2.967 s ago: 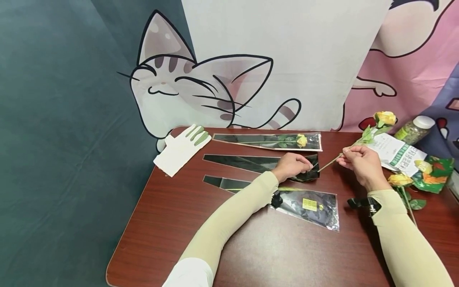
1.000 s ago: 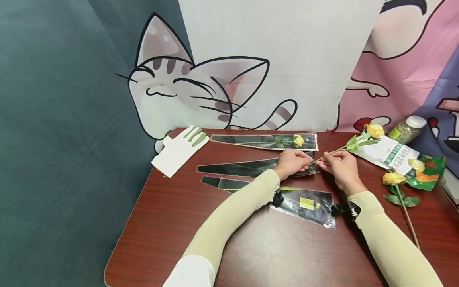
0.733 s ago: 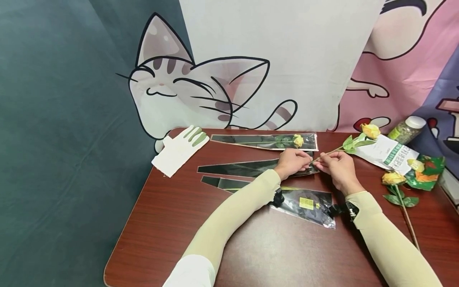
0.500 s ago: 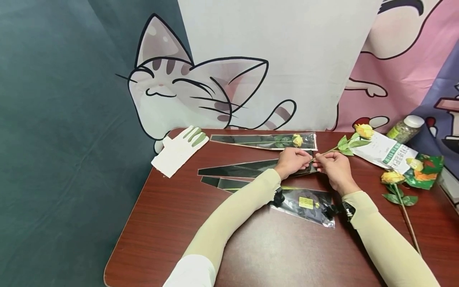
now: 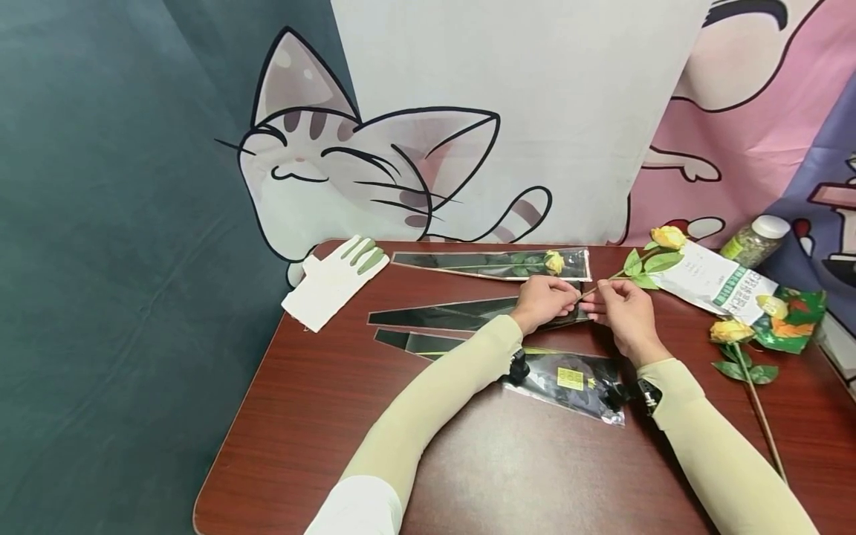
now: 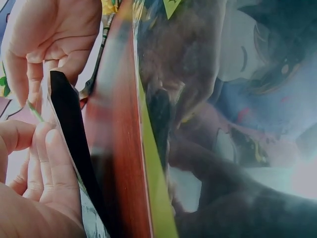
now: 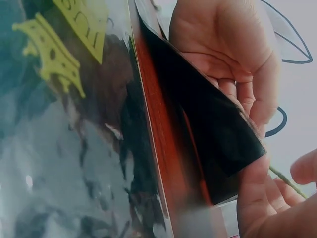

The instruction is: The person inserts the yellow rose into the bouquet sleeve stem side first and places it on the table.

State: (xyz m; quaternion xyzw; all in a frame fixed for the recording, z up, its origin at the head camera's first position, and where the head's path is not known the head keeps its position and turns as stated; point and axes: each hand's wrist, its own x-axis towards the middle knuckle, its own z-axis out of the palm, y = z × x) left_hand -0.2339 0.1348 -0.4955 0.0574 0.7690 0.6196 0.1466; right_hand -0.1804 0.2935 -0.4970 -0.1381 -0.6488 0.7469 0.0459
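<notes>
My right hand (image 5: 622, 312) pinches the thin stem of a yellow artificial-looking rose (image 5: 667, 238), its bloom up and to the right. The stem's lower end runs to the mouth of a black flower sleeve (image 5: 441, 314), the middle one of three. At that mouth, my left hand (image 5: 542, 303) pinches the sleeve's edge, and its fingertips sit right beside the stem. The wrist views show the black sleeve wall (image 6: 72, 119) along the fingers, and a short piece of green stem (image 7: 285, 179) between the two hands. The stem inside the sleeve is hidden.
Behind lies a sleeve (image 5: 488, 264) holding another yellow rose; in front, a clear-and-black sleeve (image 5: 568, 386) with a yellow label. A third rose (image 5: 732, 332), a white packet (image 5: 702, 275), a green packet (image 5: 802, 319) and a jar (image 5: 756, 241) stand right. A white glove (image 5: 334, 282) lies left.
The right hand and the rose have moved left toward the left hand, bringing the bloom closer to the sleeve's mouth. The middle sleeve has swung slightly. The left hand has stayed nearly in place.
</notes>
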